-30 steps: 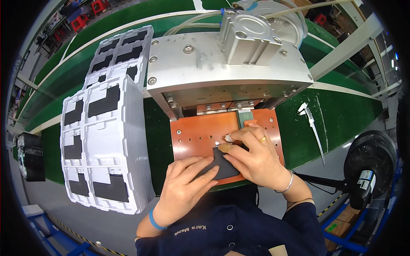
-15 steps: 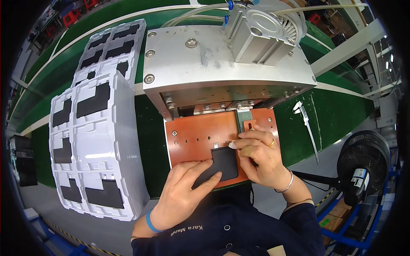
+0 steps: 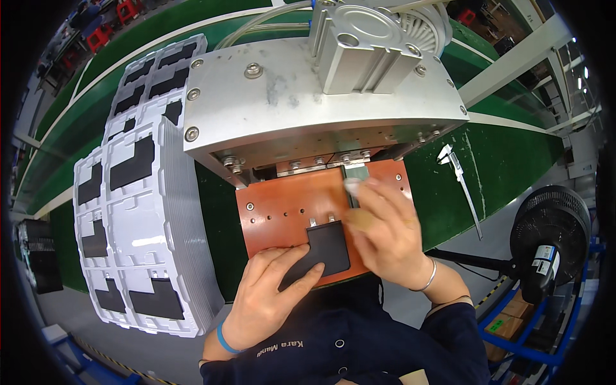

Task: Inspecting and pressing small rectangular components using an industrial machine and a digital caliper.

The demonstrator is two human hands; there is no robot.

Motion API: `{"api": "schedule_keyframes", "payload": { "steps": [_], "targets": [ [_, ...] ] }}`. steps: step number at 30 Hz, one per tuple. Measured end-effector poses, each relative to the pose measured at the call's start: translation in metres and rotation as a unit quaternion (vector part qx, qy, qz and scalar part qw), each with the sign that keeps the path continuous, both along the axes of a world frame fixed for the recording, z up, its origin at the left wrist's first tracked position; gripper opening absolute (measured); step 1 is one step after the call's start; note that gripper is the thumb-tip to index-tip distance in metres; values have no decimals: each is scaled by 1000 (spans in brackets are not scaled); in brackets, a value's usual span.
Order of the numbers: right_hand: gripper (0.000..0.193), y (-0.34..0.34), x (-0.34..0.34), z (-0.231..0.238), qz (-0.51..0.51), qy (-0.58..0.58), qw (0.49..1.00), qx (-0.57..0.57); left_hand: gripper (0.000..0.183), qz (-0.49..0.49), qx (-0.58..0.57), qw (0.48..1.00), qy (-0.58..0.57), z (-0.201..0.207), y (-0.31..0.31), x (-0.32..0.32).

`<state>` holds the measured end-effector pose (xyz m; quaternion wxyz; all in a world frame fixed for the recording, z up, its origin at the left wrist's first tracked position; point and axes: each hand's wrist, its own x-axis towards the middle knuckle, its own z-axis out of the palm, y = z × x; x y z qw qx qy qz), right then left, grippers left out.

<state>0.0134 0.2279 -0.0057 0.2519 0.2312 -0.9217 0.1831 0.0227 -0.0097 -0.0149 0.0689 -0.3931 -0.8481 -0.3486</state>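
Observation:
A flat black L-shaped pouch cell (image 3: 330,247) lies on the orange plate (image 3: 273,233) of a metal press (image 3: 276,106). Two small silver tabs (image 3: 313,222) stick out from its far edge. My left hand (image 3: 264,292) grips the cell's near left part, thumb on one side and fingers on the other. Smeared by motion, my right hand (image 3: 390,234) hovers over the right part of the plate with fingers bent. At its fingertips shows a small white wad (image 3: 352,185), close to a green strip (image 3: 357,172) under the press; its material is unclear.
White trays (image 3: 138,224) holding black L-shaped pieces are stacked on the left, with another tray (image 3: 154,80) behind. A caliper (image 3: 461,186) lies on the green bench at right. Beyond it stands a black fan (image 3: 545,240). Hoses (image 3: 263,27) run behind the press.
My right hand has moved away from the tabs, toward the press and the green strip, with the white wad. My left hand stays on the cell. The whole view has shifted slightly.

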Motion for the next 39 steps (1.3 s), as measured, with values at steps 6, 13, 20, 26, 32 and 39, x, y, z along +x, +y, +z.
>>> {"api": "schedule_keyframes", "payload": {
  "steps": [6,13,20,26,32,39],
  "targets": [
    [34,25,18,4,5,-76,993,-87,35,15,19,1000,-16,8,9,-8],
    [42,27,20,4,31,-119,992,-38,30,43,30,999,3,9,21,-40],
    [49,28,17,7,43,-168,984,37,32,66,12,998,-12,5,29,-53],
    [50,26,19,4,34,-199,977,62,32,75,0,997,-28,8,30,-56],
    [49,25,20,4,29,-203,976,79,40,96,-2,994,-56,11,33,-57],
    [47,26,22,2,31,-201,975,91,37,89,-2,994,-70,12,32,-61]
  ]
}}
